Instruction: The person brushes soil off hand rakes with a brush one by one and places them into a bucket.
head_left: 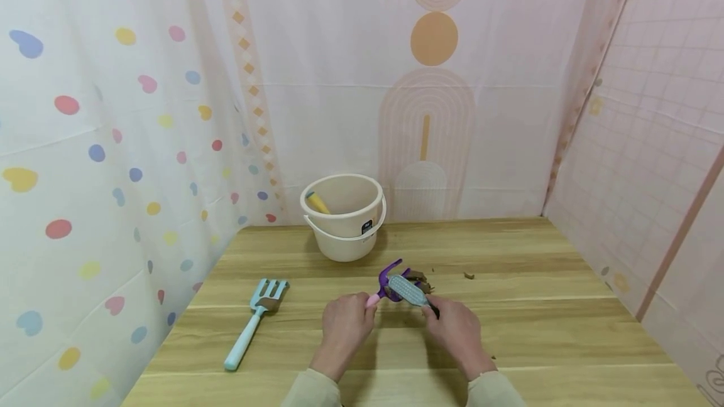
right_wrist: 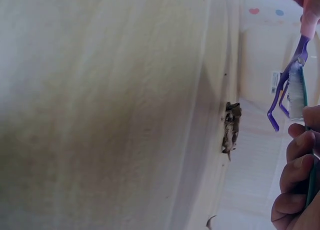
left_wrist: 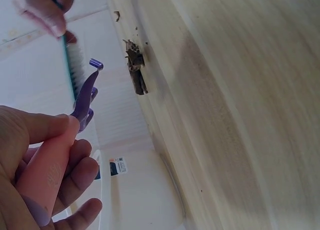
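Note:
My left hand [head_left: 346, 328] grips the pink handle [left_wrist: 49, 165] of a small hand rake with curved purple tines [left_wrist: 85, 98]. In my right hand [head_left: 457, 331] is a scrubbing brush [head_left: 406, 290] with a teal back and white bristles [right_wrist: 296, 93]. The brush lies across the rake's tines, bristles toward them, above the table. Just beyond the tools, a pile of dark brown soil-like pieces [head_left: 420, 278] sits on the wood, partly hidden by the rake and brush in the head view.
A light blue hand fork [head_left: 244, 338] with a brown smear on its tines lies at the left. Toward the back stands a cream bucket [head_left: 345, 249] with a yellow-handled item [head_left: 318, 203] inside. A loose brown crumb [head_left: 469, 276] rests right of the pile. Patterned curtains [head_left: 317, 112] surround the table.

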`<action>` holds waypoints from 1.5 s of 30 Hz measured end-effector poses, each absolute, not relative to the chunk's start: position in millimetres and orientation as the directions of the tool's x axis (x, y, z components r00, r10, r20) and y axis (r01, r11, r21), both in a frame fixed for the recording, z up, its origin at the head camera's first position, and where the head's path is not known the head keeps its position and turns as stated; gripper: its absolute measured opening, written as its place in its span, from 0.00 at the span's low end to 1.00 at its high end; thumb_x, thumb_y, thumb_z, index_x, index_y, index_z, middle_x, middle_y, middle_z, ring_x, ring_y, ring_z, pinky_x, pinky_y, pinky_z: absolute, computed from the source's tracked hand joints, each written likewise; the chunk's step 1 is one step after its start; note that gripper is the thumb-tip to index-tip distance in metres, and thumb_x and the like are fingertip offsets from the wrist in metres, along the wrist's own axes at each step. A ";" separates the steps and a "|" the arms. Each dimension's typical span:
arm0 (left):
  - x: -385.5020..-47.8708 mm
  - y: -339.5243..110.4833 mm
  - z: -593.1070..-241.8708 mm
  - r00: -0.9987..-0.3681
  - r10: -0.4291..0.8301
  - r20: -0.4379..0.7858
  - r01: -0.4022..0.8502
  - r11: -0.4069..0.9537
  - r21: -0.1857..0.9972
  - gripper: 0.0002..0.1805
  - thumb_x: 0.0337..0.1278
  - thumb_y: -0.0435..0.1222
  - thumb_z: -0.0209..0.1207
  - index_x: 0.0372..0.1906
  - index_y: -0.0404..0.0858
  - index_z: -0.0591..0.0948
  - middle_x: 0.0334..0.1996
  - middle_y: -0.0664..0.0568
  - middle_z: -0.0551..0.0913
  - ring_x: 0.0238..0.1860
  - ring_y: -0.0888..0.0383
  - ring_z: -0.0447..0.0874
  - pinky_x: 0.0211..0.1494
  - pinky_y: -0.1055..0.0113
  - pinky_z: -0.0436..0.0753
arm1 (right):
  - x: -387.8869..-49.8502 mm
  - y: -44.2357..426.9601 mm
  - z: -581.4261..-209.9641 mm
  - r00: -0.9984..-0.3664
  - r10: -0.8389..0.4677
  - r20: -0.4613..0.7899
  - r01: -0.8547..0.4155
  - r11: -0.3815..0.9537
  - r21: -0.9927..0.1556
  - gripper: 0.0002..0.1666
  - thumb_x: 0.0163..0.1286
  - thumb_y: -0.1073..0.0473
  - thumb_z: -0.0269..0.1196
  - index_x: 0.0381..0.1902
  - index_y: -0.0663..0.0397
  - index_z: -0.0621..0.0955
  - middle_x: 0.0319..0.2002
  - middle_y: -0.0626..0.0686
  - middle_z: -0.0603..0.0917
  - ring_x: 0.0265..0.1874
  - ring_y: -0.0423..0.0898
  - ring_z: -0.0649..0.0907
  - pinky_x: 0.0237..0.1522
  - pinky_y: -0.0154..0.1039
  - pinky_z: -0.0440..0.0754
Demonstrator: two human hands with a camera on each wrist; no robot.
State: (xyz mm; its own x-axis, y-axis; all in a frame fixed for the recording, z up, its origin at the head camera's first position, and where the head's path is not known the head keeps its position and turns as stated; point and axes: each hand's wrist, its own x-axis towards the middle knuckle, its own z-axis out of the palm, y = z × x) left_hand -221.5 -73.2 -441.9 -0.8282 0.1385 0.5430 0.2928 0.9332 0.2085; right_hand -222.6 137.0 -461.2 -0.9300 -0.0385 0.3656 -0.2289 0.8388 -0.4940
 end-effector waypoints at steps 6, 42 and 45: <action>-222.8 -73.4 -442.2 -0.837 0.140 0.529 0.290 0.933 0.213 0.13 0.51 0.40 0.70 0.18 0.44 0.79 0.13 0.55 0.75 0.14 0.57 0.71 0.19 0.62 0.67 | -223.4 140.1 -463.5 -0.938 -0.016 0.346 -0.202 0.837 -0.509 0.18 0.67 0.53 0.65 0.53 0.51 0.85 0.37 0.55 0.88 0.20 0.43 0.75 0.19 0.42 0.69; -224.5 -71.7 -431.3 -0.882 0.098 0.462 0.259 0.918 0.300 0.15 0.57 0.42 0.66 0.18 0.44 0.78 0.13 0.57 0.72 0.14 0.57 0.70 0.18 0.62 0.67 | -221.4 120.2 -462.9 -0.926 -0.019 0.377 -0.237 0.807 -0.541 0.20 0.71 0.55 0.61 0.57 0.58 0.82 0.42 0.61 0.87 0.28 0.51 0.84 0.22 0.44 0.74; -224.8 -73.8 -431.7 -0.878 0.096 0.468 0.259 0.919 0.297 0.16 0.58 0.43 0.65 0.17 0.45 0.78 0.12 0.57 0.72 0.14 0.57 0.71 0.18 0.61 0.67 | -223.2 122.6 -462.1 -0.927 -0.009 0.375 -0.212 0.836 -0.506 0.20 0.71 0.54 0.62 0.56 0.56 0.83 0.39 0.60 0.87 0.23 0.49 0.80 0.19 0.42 0.71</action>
